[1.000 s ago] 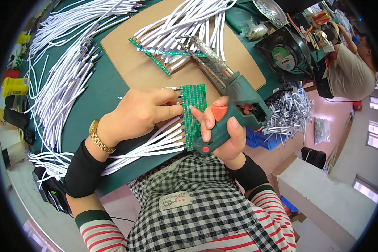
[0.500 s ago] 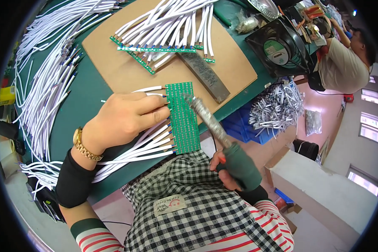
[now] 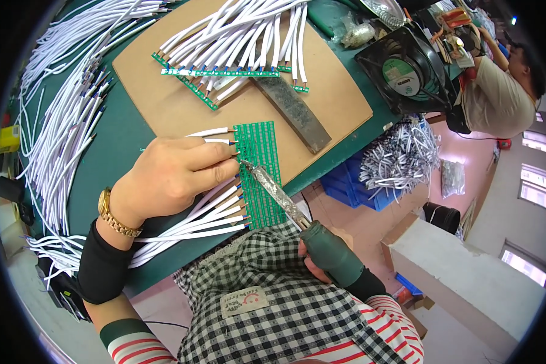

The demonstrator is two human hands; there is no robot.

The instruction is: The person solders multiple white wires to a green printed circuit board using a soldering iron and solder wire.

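My left hand (image 3: 179, 173) is closed in a pinch on a white wire at the left edge of a green circuit board (image 3: 264, 200); its fingers mostly hide the wire. Several other white wires (image 3: 209, 219) meet that same edge with their bared ends, above and below my fingers. In my right hand (image 3: 312, 262) is a soldering iron (image 3: 337, 252), gripped by its green handle. Its metal rod slants up and left across the board, and the tip is beside my left fingertips at the wire ends.
Finished-looking strips with white wires (image 3: 224, 72) and a dark metal bar (image 3: 294, 115) lie on brown cardboard (image 3: 340, 103). White wire bundles (image 3: 57, 164) cover the left side. A black fan (image 3: 406, 70) stands at the right edge, above a blue bin (image 3: 343, 185). Another person (image 3: 500, 91) sits beyond.
The soldering iron has moved left and down, bringing its tip from above the board to the wire ends by my left fingers. My left hand and the board have shifted slightly.
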